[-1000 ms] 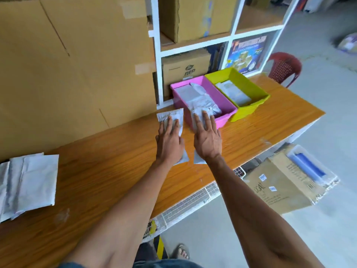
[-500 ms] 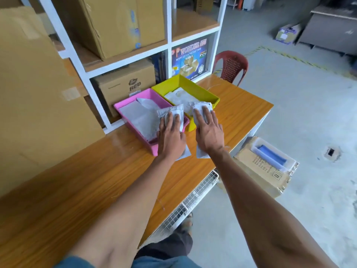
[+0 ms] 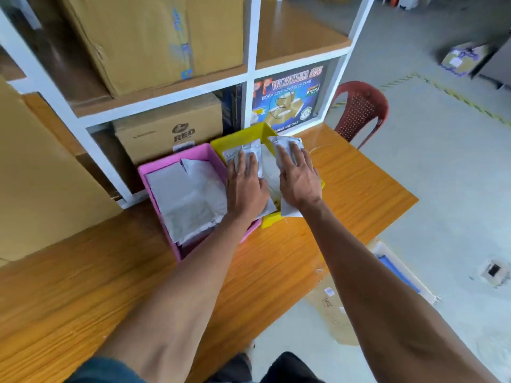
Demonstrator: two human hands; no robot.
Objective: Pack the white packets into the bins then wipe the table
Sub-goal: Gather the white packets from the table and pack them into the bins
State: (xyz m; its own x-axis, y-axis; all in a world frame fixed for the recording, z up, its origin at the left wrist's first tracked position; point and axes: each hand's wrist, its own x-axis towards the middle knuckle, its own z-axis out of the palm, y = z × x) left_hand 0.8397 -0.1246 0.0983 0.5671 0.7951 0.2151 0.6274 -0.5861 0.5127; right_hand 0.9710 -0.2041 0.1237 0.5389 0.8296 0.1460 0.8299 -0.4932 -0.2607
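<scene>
Each hand lay flat on its own white packet, fingers straight and spread over the top face; whether the thumbs were tucked beneath could not be made out. The left hand (image 3: 247, 186) pressed on the left packet (image 3: 243, 154), which sat over the wall shared by the pink bin (image 3: 177, 158) and the yellow bin (image 3: 237, 138), its near end jutting out below the wrist above the pink bin's corner. The right hand (image 3: 298, 178) covered the right packet (image 3: 284, 143), which was over the yellow bin's right side, its near corner overhanging that bin's front rim toward the table (image 3: 359, 189). Both packets ran lengthwise away from the person, in line with the forearms and with the yellow bin's long side. The pink bin already held several packets. Judging from this, the yellow bin lay directly beneath and slightly ahead of both hands, so the drop needed little more than a short push forward and a release, the right hand being the better centred over it.
</scene>
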